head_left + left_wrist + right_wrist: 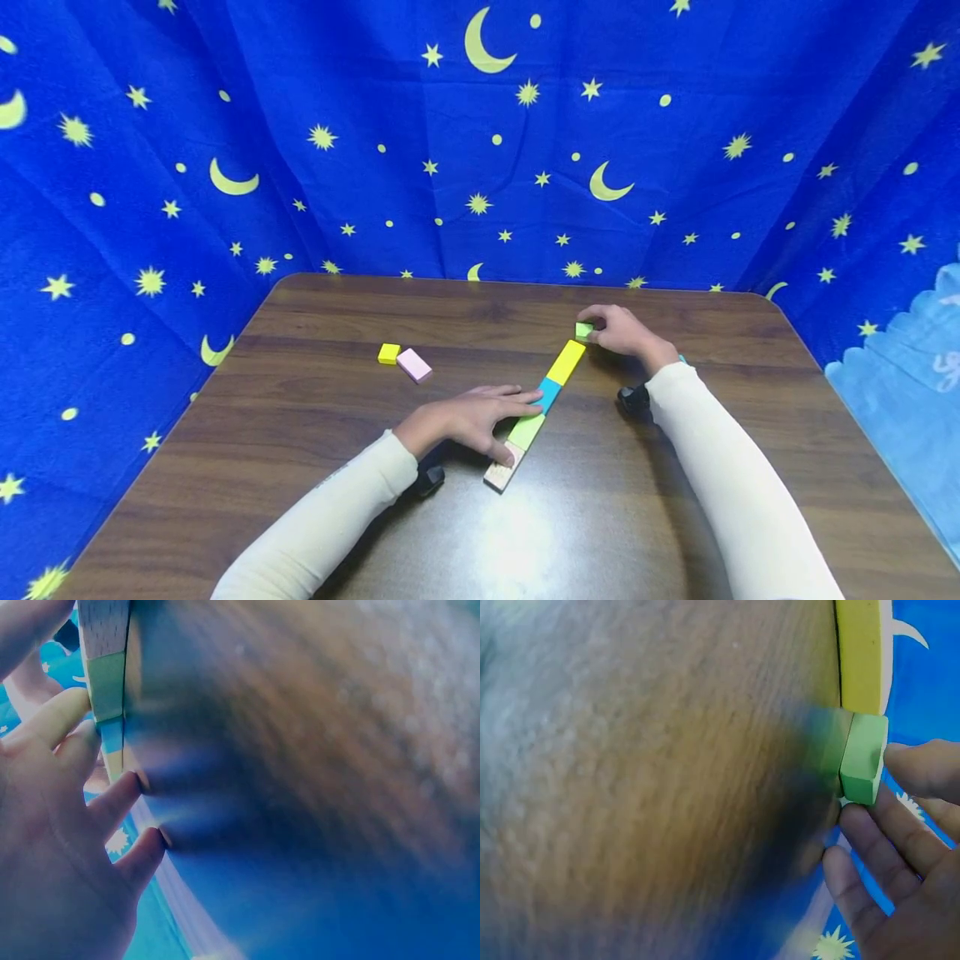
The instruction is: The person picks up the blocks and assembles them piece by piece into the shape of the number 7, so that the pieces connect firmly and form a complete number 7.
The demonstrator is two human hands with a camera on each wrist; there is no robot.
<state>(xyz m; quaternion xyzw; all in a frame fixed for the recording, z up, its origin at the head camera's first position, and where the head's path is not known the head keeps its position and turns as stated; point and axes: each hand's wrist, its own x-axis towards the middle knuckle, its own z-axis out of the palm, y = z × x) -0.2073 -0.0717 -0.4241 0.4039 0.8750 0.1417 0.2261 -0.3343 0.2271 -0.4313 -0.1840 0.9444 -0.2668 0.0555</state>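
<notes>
A row of flat blocks runs slantwise over the table: a pale wood block (498, 477) nearest, then a light green block (527, 430), a blue block (551, 394) and a yellow block (566, 362). My left hand (477, 417) lies spread along the row's left side, thumb on the pale block and fingertips by the blue one. In the left wrist view its fingers (116, 802) are extended beside the blocks. At the far end, my right hand (621, 330) pinches a small green block (865, 759) between thumb and fingers, right at the end of the yellow block.
On the left of the brown wooden table (315, 400) lie a small yellow block (389, 353) and a pink block (414, 365), close together. A blue cloth (405, 108) with moons and stars hangs behind the table's far edge. Light blue fabric (907, 392) shows at the right.
</notes>
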